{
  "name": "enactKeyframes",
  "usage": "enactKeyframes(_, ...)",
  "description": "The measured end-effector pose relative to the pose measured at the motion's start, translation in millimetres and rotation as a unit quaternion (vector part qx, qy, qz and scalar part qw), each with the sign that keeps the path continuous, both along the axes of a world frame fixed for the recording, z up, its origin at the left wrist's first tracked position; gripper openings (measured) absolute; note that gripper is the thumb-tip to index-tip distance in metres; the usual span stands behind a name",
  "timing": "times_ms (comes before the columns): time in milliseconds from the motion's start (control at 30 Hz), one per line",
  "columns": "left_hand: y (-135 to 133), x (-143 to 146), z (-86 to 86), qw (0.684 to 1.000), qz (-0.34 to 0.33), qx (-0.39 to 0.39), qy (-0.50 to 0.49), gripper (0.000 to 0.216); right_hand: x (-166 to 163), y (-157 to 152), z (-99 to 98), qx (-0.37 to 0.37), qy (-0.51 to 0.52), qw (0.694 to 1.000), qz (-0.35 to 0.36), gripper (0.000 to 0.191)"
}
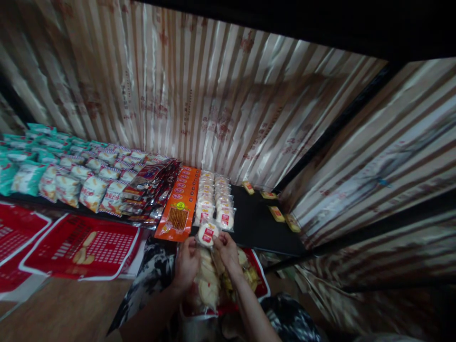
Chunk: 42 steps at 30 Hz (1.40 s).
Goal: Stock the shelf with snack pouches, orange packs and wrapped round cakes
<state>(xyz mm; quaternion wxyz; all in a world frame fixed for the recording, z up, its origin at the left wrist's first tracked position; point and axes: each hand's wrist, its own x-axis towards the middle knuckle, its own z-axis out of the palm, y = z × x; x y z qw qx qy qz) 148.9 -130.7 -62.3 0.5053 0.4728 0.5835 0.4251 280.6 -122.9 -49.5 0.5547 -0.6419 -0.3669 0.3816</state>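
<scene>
My left hand (187,262) and my right hand (225,249) together pinch a small round cracker packet (207,233) with a red label at the front edge of a black shelf (256,223). Two rows of the same cracker packets (215,197) run back along the shelf just behind it. Below my hands, a red basket (259,280) on my lap holds several more pale packets (208,285). Both hands are closed on the packet.
An orange snack pack (180,204) lies left of the cracker rows, then dark red packs (149,187), white-and-red bags (92,183) and green bags (24,161). Small yellow packets (276,211) lie at the right. Red baskets (81,244) sit on the floor at left. Striped foil lines the walls.
</scene>
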Motion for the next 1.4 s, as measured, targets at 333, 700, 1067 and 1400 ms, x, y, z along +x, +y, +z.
enactKeyframes(333, 20.7, 18.1, 4.0, 0.949, -0.058, 0.14, 0.277, 0.048, 5.2, 36.7, -8.6, -0.033, -0.147, 0.989, -0.003, 0.022)
enactKeyframes(700, 30.0, 35.4, 16.5, 0.923, -0.116, 0.105, 0.351, 0.056, 11.3, 42.0, -4.5, -0.019, -0.346, 0.938, 0.016, 0.028)
enactKeyframes(1067, 40.2, 42.1, 18.2, 0.915, -0.124, 0.091, 0.374, 0.053, 68.1, 67.7, -31.5, 0.064, -0.516, 0.852, -0.061, 0.051)
enactKeyframes(1400, 35.2, 53.7, -11.0, 0.9, -0.029, 0.221, 0.375, 0.054, 57.0, 71.5, -36.1, 0.018, -0.525, 0.849, -0.065, 0.059)
